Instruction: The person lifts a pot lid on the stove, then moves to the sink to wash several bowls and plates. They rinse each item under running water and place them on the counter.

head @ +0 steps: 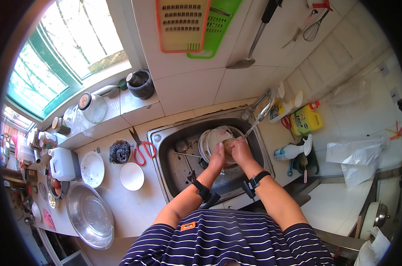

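Over the steel sink (pixel 167 168), my left hand (pixel 217 157) and my right hand (pixel 241 150) grip a small tan-brown item (pixel 228 143) between them. The fingers cover much of it, and I cannot tell whether it is a sponge or something else. A thin stream of water from the faucet (pixel 263 112) falls close by my right fingers. Beneath both hands is a stack of white plates (pixel 204 144), partly hidden by them. A metal ladle (pixel 181 145) and another long-handled utensil (pixel 189 168) lie in the basin among dark scraps.
Left of the sink are red-handled scissors (pixel 141 148), a white bowl (pixel 132 176), a patterned plate (pixel 92 169) and a large metal basin (pixel 89 214). A spray bottle (pixel 292 151) and a yellow detergent jug (pixel 305 120) stand at right. Graters (pixel 182 26) hang on the wall.
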Demonstrator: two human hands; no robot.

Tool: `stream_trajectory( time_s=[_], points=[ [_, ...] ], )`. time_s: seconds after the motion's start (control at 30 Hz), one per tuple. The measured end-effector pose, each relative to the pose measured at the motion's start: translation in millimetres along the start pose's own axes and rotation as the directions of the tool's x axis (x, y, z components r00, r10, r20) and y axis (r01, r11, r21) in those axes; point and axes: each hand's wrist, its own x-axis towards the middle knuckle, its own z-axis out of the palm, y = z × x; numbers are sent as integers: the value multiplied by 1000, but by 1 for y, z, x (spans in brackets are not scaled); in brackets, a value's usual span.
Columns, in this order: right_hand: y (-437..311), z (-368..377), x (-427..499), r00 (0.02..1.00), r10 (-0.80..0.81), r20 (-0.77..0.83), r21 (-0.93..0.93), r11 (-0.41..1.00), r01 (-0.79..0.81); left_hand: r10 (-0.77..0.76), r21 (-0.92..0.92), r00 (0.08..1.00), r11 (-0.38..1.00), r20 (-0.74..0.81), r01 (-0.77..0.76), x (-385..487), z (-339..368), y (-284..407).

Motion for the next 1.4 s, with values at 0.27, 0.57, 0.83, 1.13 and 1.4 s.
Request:
stream_trajectory(
  time_s=[0.27, 0.57, 0.83, 1.13, 1.4],
  points=[
    [7, 9, -6, 887, 285, 363, 460, 773, -436, 34, 171, 999, 985, -7, -32, -6, -6, 14],
    [11, 5, -19, 716, 242, 655, 207, 853, -479, 165, 395, 985, 909, -44, -135, -3, -11, 21],
    [-1, 9, -32, 873, 71, 482, 281, 931, -232, 65, 491, 996, 867, 62, -87, 4, 3, 50],
    [-10, -34, -27, 732, 262, 629, 753, 29, -657, -338, -373, 741, 698, 581, 611, 6, 0, 72],
    [32, -11, -29, 602, 652, 461, 830, -79, -551, -281, -508, 794, 643, 539, 573, -10, -7, 59]
  ],
)
